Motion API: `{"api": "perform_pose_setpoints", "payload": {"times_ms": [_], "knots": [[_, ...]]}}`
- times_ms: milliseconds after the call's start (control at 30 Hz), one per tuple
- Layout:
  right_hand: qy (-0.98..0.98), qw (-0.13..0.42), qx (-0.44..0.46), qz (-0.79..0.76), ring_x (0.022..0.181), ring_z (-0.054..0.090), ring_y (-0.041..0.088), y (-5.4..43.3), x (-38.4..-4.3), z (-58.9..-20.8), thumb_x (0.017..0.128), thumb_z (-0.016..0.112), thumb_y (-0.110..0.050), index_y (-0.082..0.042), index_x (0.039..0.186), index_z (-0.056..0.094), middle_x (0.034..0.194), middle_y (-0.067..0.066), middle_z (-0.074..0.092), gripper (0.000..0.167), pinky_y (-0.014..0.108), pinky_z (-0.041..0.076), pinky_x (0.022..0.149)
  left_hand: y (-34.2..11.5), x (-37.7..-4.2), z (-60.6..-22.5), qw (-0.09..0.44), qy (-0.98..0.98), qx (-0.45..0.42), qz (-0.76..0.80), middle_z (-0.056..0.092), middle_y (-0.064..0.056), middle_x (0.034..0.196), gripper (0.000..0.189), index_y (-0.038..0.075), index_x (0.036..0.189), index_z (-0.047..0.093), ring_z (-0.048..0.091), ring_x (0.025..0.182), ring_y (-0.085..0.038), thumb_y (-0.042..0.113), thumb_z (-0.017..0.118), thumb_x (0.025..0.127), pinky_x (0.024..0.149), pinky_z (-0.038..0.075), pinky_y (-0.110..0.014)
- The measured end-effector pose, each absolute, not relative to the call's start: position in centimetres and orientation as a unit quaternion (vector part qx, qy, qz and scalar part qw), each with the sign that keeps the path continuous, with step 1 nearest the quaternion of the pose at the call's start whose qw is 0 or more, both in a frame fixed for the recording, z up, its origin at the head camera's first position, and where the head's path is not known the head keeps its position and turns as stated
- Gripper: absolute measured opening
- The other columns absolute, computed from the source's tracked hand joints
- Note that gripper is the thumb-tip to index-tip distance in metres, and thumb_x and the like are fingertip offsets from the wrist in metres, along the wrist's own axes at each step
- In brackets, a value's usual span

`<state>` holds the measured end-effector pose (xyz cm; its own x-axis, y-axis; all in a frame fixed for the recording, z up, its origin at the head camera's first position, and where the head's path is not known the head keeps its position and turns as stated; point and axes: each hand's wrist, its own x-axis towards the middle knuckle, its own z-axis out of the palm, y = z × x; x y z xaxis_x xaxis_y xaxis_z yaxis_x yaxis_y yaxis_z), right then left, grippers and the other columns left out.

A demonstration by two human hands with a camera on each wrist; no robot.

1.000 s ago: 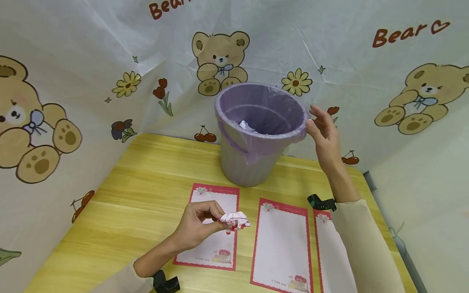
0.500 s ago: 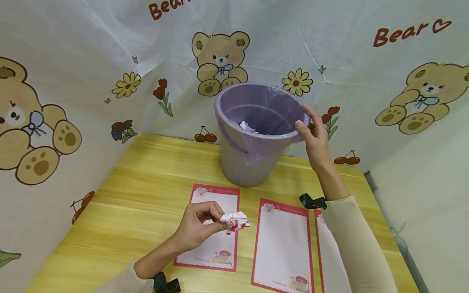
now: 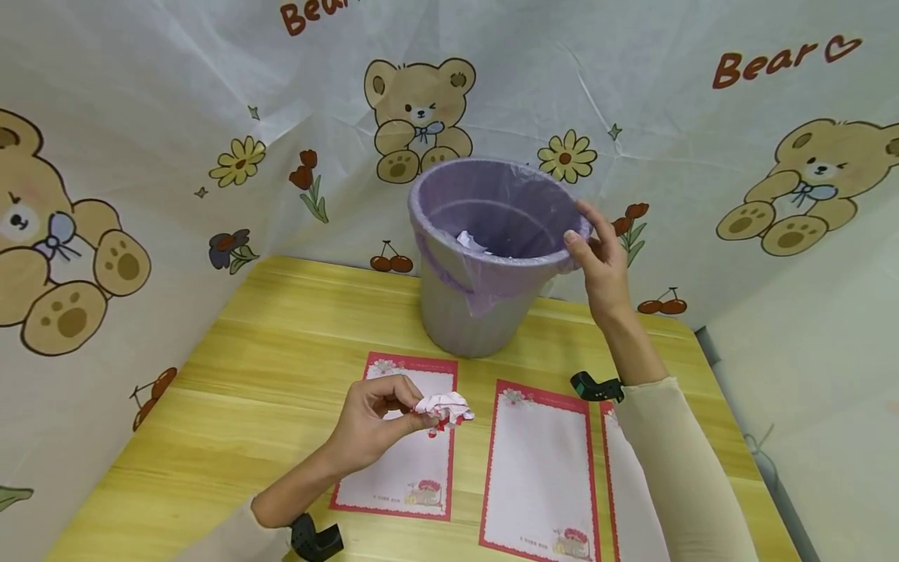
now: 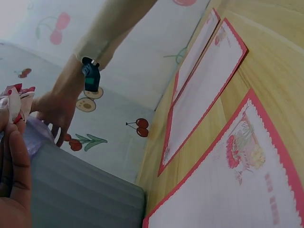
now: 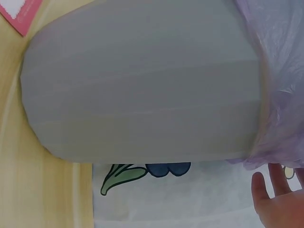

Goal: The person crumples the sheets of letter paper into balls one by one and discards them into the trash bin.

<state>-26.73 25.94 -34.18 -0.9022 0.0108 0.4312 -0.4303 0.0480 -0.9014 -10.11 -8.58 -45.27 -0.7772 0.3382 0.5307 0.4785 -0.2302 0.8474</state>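
My left hand [image 3: 370,421] pinches a crumpled ball of paper [image 3: 446,409], white with red edges, between thumb and fingers above a sheet of letter paper [image 3: 393,484]. The same crumpled paper [image 4: 15,104] shows at the left edge of the left wrist view. Farther back stands a grey trash bin [image 3: 463,328] lined with a thin purple plastic bag [image 3: 485,285]. At the bin's right rim, my right hand [image 3: 605,269] grips the edge, its thumb over the lined rim. A white scrap of paper [image 3: 469,241] lies inside the bin; the bottom is partly hidden.
Two more red-bordered sheets [image 3: 539,468] lie to the right on the wooden table [image 3: 260,375], the farthest partly behind my right sleeve [image 3: 677,460]. A white bear-print cloth [image 3: 316,94] hangs close behind the bin.
My right hand has moved left from just beside the bin onto its rim and holds it there. The left hand keeps the crumpled paper, shifting only slightly up and left.
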Motion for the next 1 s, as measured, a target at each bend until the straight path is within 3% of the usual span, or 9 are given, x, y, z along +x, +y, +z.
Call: {"api": "perform_pose_setpoints", "payload": {"times_ms": [267, 500, 700, 1000], "knots": [[-0.701, 0.167, 0.142, 0.679, 0.134, 0.055, 0.029, 25.8, -26.6, -34.1, 0.103, 0.064, -0.022, -0.02, 0.158, 0.054, 0.164, 0.012, 0.045, 0.057, 0.022, 0.052, 0.1, -9.3, -11.3, -43.6, 0.061, -0.638, -0.338, -0.689, 0.074, -0.007, 0.089, 0.023, 0.007, 0.087, 0.07, 0.072, 0.088, -0.009, -0.013, 0.081, 0.087, 0.076, 0.063, -0.026], [-0.7, 0.167, 0.148, 0.678, 0.137, 0.055, 0.03, 26.0, -26.7, -34.1, 0.103, 0.064, -0.022, -0.02, 0.159, 0.054, 0.167, 0.01, 0.044, 0.057, 0.021, 0.052, 0.1, -9.5, -12.9, -41.2, 0.07, -0.644, -0.338, -0.682, 0.076, -0.003, 0.09, 0.02, 0.009, 0.089, 0.073, 0.073, 0.088, -0.011, -0.008, 0.082, 0.088, 0.076, 0.063, -0.026], [-0.707, 0.163, 0.149, 0.672, 0.138, 0.055, 0.029, 26.1, -26.7, -34.1, 0.104, 0.064, -0.024, -0.021, 0.159, 0.053, 0.167, 0.008, 0.044, 0.056, 0.021, 0.052, 0.1, -9.6, -13.9, -39.9, 0.084, -0.636, -0.331, -0.692, 0.076, -0.003, 0.09, 0.015, 0.003, 0.09, 0.073, 0.074, 0.082, -0.01, -0.006, 0.084, 0.087, 0.073, 0.063, -0.024], [-0.707, 0.163, 0.143, 0.673, 0.137, 0.056, 0.029, 25.9, -26.6, -34.0, 0.103, 0.064, -0.024, -0.02, 0.159, 0.054, 0.165, 0.01, 0.048, 0.057, 0.02, 0.053, 0.1, -9.9, -15.6, -37.8, 0.126, -0.614, -0.317, -0.711, 0.08, 0.011, 0.097, 0.015, -0.007, 0.092, 0.071, 0.075, 0.085, -0.007, -0.005, 0.085, 0.088, 0.076, 0.065, -0.022]]}}
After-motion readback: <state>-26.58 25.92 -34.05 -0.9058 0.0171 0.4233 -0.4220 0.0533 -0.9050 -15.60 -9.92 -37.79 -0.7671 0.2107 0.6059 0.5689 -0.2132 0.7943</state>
